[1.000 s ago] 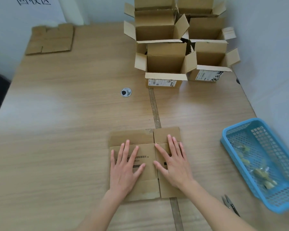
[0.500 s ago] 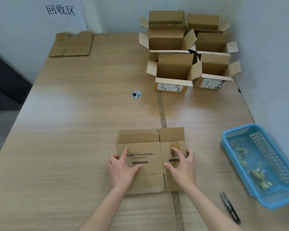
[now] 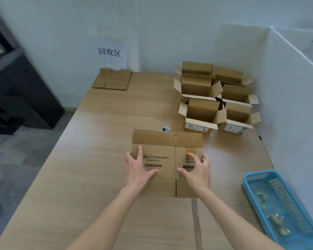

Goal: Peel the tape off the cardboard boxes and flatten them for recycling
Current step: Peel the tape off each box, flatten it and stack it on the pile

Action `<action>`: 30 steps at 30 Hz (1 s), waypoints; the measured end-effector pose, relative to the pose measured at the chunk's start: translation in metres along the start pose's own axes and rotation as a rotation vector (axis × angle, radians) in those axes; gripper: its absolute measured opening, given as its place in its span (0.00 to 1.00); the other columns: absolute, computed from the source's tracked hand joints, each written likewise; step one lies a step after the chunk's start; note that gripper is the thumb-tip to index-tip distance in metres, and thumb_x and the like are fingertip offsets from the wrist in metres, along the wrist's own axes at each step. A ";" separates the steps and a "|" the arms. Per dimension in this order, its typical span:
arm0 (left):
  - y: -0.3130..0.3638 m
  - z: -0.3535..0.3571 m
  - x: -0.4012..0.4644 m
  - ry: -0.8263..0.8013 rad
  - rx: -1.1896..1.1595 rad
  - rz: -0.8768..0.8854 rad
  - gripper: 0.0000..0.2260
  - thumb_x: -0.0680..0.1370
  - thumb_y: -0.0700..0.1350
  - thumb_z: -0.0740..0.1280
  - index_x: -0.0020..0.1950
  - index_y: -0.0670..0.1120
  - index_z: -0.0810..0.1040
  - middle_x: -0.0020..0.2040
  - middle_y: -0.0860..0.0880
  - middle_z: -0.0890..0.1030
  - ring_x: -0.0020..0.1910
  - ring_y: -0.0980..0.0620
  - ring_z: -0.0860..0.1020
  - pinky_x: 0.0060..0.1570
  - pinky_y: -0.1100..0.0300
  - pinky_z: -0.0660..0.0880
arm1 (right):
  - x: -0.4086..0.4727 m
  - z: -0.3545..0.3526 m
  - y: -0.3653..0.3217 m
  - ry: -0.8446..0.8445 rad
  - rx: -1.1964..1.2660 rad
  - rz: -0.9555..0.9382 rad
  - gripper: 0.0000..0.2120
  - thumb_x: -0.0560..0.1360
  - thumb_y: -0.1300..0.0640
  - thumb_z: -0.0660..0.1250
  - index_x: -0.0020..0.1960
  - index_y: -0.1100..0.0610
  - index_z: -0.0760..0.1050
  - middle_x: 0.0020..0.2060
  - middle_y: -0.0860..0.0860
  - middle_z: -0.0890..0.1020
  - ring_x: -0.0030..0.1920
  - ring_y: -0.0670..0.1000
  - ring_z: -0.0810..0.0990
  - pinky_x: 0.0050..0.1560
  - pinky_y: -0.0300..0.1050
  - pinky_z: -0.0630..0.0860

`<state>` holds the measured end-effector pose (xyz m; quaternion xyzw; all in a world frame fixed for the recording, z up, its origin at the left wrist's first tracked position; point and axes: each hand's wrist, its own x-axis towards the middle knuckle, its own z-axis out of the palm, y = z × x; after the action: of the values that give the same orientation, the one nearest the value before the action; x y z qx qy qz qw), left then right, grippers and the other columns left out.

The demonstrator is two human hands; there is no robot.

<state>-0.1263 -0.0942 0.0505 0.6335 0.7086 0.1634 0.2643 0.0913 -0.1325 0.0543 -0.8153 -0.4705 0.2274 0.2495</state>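
We hold one flattened box (image 3: 163,159) by its two sides, ready to carry it.

Our left hand (image 3: 136,170) and right hand (image 3: 197,170) each keep a clenched grip on an outer edge, thumbs on top, so the sheet stays flat and does not spring open. It sits at the middle of the table (image 3: 98,159); whether it is raised or resting we cannot tell. We judge it bound for the flat stack (image 3: 112,81) under the wall sign (image 3: 109,52). The open boxes (image 3: 213,100) wait at the far right, and the blue basket (image 3: 282,204) beside us holds scraps.
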 end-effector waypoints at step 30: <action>-0.178 -0.477 0.014 0.449 0.120 0.026 0.53 0.67 0.72 0.72 0.83 0.54 0.51 0.68 0.42 0.58 0.68 0.43 0.64 0.65 0.49 0.74 | -0.132 0.051 -0.490 -0.046 0.014 -0.497 0.44 0.65 0.43 0.80 0.77 0.42 0.65 0.80 0.57 0.48 0.77 0.62 0.52 0.78 0.58 0.57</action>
<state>-0.5487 -0.0566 0.3321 0.6051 0.7497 0.2612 0.0598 -0.3197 -0.0273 0.3373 -0.6674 -0.6606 0.1808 0.2925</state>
